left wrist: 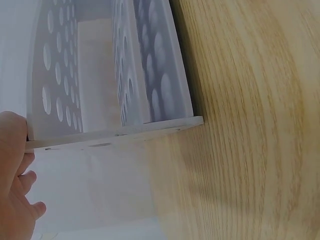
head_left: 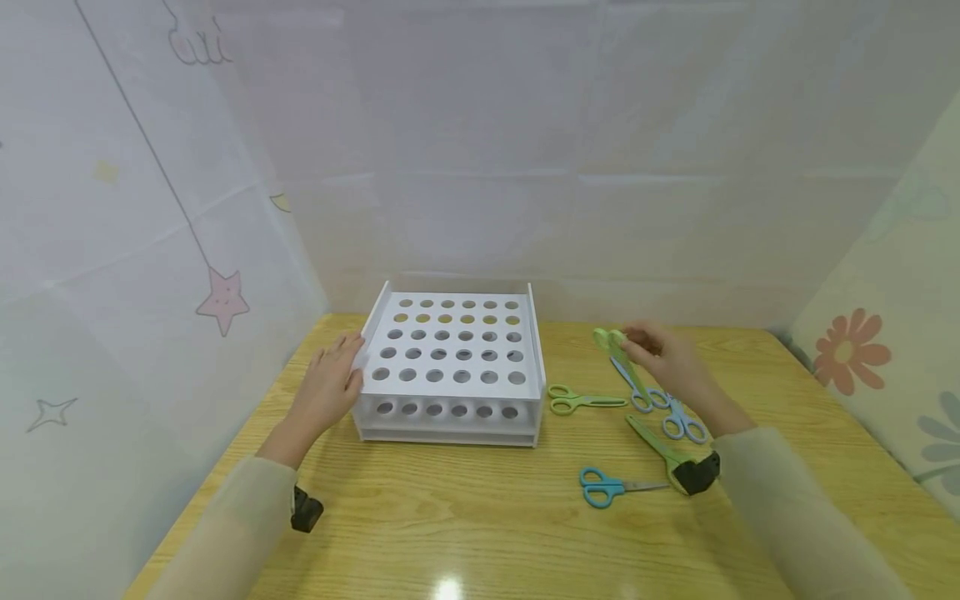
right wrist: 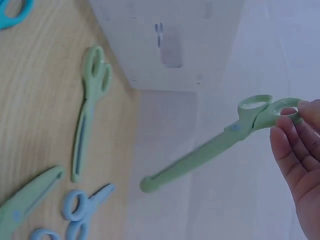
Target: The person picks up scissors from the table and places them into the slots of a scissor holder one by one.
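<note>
Hand (head_left: 666, 357) pinching scissors (right wrist: 196, 156), others (right wrist: 89, 92) below (rack (head_left: 450, 388) alongside)

Has a pale backdrop (head_left: 465, 150) behind, creased by faint straight folds. Bears, on a whitish left-hand panel (head_left: 112, 350), a pink star (head_left: 223, 300) at the end of a long printed line; on the right-hand panel (head_left: 862, 267), a red flower (head_left: 851, 352). Spreads below as a yellowish wood-grained tabletop (head_left: 450, 517), catching a white glare (head_left: 447, 588) nearest the viewer.
</note>
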A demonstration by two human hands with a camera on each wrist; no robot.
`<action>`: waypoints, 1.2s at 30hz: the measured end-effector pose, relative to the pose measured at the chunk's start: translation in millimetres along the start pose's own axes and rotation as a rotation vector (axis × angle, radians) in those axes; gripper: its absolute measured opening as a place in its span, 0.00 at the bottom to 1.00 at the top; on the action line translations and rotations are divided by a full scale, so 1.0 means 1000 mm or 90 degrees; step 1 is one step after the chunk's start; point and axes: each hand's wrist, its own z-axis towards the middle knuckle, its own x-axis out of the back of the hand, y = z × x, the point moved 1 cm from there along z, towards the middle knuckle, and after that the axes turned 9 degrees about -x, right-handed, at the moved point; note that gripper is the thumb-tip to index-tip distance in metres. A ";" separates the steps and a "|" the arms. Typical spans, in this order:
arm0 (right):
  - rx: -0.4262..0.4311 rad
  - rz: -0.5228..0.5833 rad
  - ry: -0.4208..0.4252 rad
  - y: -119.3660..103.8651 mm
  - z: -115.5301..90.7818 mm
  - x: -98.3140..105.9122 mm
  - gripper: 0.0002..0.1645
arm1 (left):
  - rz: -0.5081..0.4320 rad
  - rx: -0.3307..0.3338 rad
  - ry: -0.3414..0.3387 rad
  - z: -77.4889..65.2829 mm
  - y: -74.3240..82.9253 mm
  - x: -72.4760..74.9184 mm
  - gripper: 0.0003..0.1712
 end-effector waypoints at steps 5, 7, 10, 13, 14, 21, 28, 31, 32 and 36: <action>0.021 0.047 0.043 -0.012 0.007 0.010 0.16 | -0.008 0.001 0.013 -0.002 -0.001 -0.001 0.29; 0.020 0.059 0.057 -0.017 0.010 0.013 0.16 | -0.013 0.000 0.020 -0.003 -0.002 -0.001 0.29; -0.002 0.086 0.066 -0.024 0.014 0.017 0.17 | -0.016 -0.003 0.032 -0.007 -0.004 -0.002 0.29; -0.021 0.104 0.075 -0.031 0.018 0.022 0.18 | -0.013 -0.011 0.044 -0.010 -0.005 -0.003 0.30; -0.023 0.111 0.080 -0.033 0.019 0.023 0.17 | -0.011 -0.014 0.048 -0.011 -0.005 -0.003 0.30; -0.043 0.188 0.112 -0.047 0.025 0.027 0.17 | -0.007 -0.025 0.070 -0.013 -0.005 -0.003 0.29; -0.038 0.289 0.105 -0.065 0.030 0.024 0.18 | -0.004 -0.028 0.084 -0.014 -0.006 -0.004 0.29; -0.009 0.338 0.099 -0.070 0.033 0.019 0.17 | -0.004 -0.029 0.087 -0.014 -0.007 -0.005 0.29; -0.003 0.349 0.098 -0.071 0.033 0.018 0.17 | -0.004 -0.030 0.088 -0.014 -0.007 -0.005 0.29; 0.014 0.382 0.092 -0.074 0.034 0.011 0.14 | -0.003 -0.027 0.086 -0.014 -0.007 -0.005 0.29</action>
